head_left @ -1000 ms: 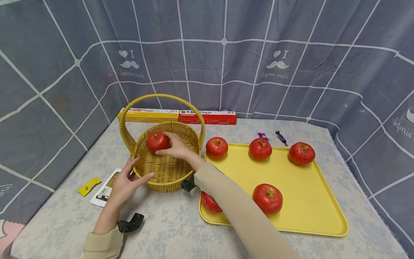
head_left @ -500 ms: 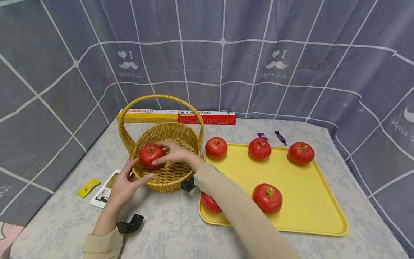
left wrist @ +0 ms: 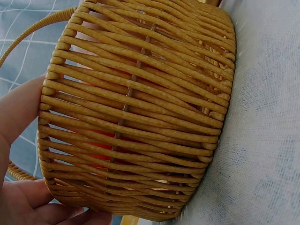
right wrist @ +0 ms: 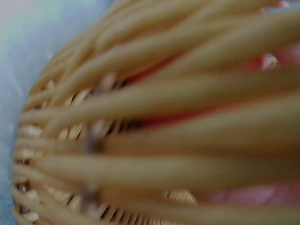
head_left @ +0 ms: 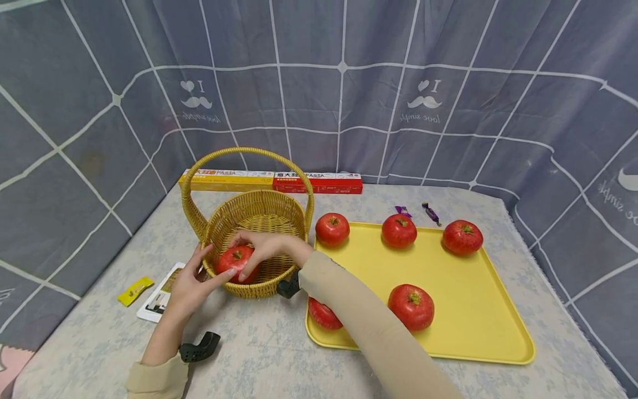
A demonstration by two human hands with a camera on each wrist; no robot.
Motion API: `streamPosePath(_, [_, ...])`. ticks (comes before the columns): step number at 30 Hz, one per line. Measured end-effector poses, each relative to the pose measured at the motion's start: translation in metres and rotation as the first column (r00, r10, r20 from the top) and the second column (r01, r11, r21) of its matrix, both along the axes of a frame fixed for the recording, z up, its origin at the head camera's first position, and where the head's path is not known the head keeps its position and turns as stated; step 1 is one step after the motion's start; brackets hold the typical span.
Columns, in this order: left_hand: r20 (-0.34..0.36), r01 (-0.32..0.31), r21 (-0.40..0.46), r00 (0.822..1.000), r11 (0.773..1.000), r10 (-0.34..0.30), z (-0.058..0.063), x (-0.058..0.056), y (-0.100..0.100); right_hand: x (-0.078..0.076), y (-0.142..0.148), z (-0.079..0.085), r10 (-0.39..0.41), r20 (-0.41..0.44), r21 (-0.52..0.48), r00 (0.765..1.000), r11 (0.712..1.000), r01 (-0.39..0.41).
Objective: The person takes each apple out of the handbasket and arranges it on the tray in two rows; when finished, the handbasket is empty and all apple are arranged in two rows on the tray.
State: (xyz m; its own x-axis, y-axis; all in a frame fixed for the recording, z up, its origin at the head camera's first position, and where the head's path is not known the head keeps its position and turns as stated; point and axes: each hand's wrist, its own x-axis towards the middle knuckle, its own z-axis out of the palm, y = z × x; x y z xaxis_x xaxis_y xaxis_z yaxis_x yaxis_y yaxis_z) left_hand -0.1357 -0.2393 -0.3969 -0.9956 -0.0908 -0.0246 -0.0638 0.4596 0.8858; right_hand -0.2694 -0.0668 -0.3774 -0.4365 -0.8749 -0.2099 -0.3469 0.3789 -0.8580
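In the head view my right hand [head_left: 271, 246] reaches down into the wicker basket [head_left: 291, 206], its fingers and thumb curled round a red apple [head_left: 230, 259]. The apple is low in the basket, against the near left wall. My left hand [head_left: 189, 285] holds the basket's near left rim, with the thumb stretched along the front. In the left wrist view, the thumb and fingers of that hand [left wrist: 23, 154] meet the rim, and red shows through the weave. Basket strands fill the blurred right wrist view, with red behind them.
Right of the basket lies a yellow tray [head_left: 473, 293] bearing several red apples [head_left: 411, 307], one partly hidden under my right sleeve. Two pasta boxes [head_left: 319, 183] stand behind the basket. Wrapped candies [head_left: 431, 214] lie behind the tray; a yellow packet [head_left: 135, 291] and a white-framed card [head_left: 155, 302] lie left.
My right hand has drawn the apple from the back left of the basket toward the near left wall. My left hand has stayed at the rim.
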Motion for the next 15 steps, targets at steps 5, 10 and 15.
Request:
streamPosePath(5, [0.002,-0.002,0.003,1.000,1.000,0.002,-0.001,-0.001,-0.002,0.000,0.007,0.012,0.050,-0.023,0.080,0.998,0.996,-0.048])
streamPosePath(10, [-0.008,0.006,0.011,1.000,1.000,-0.006,-0.001,-0.001,-0.002,-0.001,0.020,0.034,0.075,-0.047,0.083,0.996,0.994,-0.071])
streamPosePath(15, [-0.010,0.015,0.019,1.000,1.000,-0.015,-0.001,-0.001,0.000,0.000,0.046,0.059,0.074,-0.090,0.049,0.993,0.996,-0.070])
